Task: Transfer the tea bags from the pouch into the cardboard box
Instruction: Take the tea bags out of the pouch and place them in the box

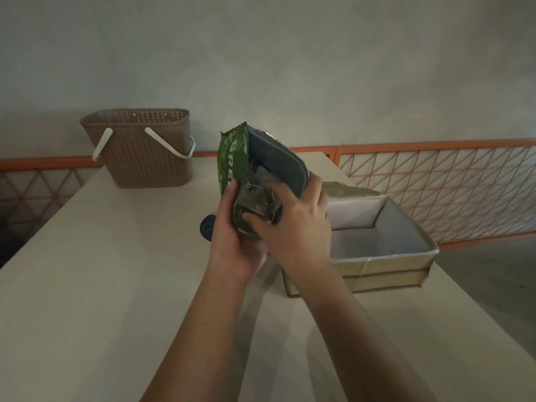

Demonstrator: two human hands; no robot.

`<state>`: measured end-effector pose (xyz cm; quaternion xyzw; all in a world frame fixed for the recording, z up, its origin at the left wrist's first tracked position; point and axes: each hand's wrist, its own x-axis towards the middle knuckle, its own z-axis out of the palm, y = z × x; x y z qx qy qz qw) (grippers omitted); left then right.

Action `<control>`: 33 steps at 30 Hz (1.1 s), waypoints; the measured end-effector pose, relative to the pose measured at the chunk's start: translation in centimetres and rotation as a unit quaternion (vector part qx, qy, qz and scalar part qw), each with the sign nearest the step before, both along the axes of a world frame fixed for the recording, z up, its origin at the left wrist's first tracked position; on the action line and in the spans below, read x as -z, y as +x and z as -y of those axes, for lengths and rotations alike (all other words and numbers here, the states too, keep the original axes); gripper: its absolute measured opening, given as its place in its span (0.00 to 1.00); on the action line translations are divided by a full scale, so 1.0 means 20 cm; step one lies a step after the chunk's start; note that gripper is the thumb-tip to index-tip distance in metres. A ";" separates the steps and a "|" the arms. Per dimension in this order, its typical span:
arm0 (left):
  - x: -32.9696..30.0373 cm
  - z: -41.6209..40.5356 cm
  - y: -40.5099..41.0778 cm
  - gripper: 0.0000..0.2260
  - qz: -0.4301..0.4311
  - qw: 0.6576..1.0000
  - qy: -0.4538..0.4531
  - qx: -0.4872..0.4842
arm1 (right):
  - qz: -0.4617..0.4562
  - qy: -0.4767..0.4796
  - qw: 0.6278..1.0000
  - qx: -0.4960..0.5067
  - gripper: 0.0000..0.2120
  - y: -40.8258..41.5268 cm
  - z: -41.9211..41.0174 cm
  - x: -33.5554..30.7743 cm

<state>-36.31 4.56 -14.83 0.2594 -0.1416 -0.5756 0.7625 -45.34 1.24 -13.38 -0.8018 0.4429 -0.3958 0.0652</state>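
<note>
Gripping the green foil pouch [232, 158] left-handed [232, 242], my right hand [293, 224] pinches mesh tea bags [258, 198]; the open cardboard box [385, 268] beside my hands looks unfilled.

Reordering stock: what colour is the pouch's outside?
Green with white lettering, on the pouch; head view.

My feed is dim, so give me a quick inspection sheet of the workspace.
Surface: pale table, bare in front.
Job's things: green pouch held open above the table; tea bags at its mouth; cardboard box open at right, no tea bags seen inside.
Clutter: brown perforated basket at the far edge; small purple item behind the left wrist.
Hands: left hand grips the pouch; right hand pinches tea bags.
Cables: nothing seen.
Surroundings: grey wall, orange lattice railing.
</note>
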 end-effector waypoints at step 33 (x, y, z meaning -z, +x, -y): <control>0.01 0.01 0.00 0.27 -0.017 0.999 -0.024 0.032 | 0.604 0.096 0.772 -0.172 0.03 -0.43 0.03 -0.09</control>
